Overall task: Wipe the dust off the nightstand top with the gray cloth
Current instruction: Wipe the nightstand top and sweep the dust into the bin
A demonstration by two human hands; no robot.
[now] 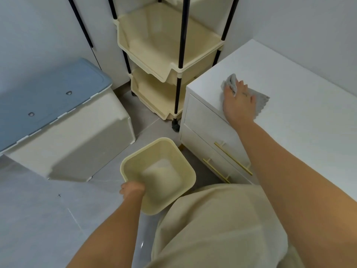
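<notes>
The white nightstand [289, 117] stands at the right, with two drawers and gold handles on its front. A gray cloth [259, 101] lies on its top near the front left corner. My right hand [238, 102] presses flat on the cloth, fingers spread toward the corner, and part of the cloth bunches out beyond my fingertips. Lower down, my left hand [132, 189] grips the near rim of a cream plastic bin [185, 163], held just below and in front of the nightstand's left edge.
A cream tiered rack [164, 55] with black poles stands behind the nightstand's left side. A large white storage box with a blue lid [52, 105] sits on the gray tiled floor at the left. My beige-clad knee [218, 229] fills the lower middle.
</notes>
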